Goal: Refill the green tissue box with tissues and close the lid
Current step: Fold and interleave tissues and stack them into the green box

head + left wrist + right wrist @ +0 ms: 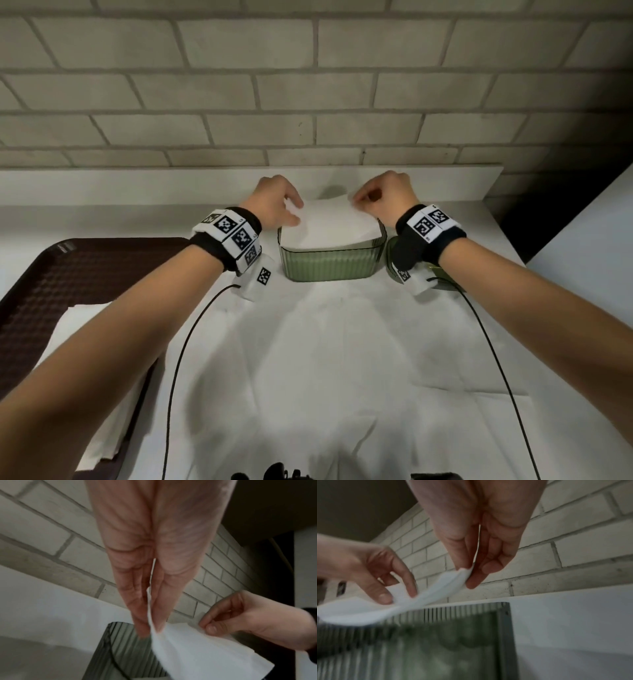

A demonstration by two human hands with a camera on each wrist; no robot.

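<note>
Tissue (330,221) hung over open green tissue box (330,262) on worktop (342,359); your left hand (277,202) and right hand (383,198) each pinched far corner. Lower level, edges inside walls.

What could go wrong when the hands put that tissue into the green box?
The tissue is only pinched at its far corners by the left hand and right hand, so it could sag, crumple or slip out of the fingers. It lies over the top of the green tissue box, so an edge might drape over the rim and later get in the lid's way. A push might also slide the box.
</note>
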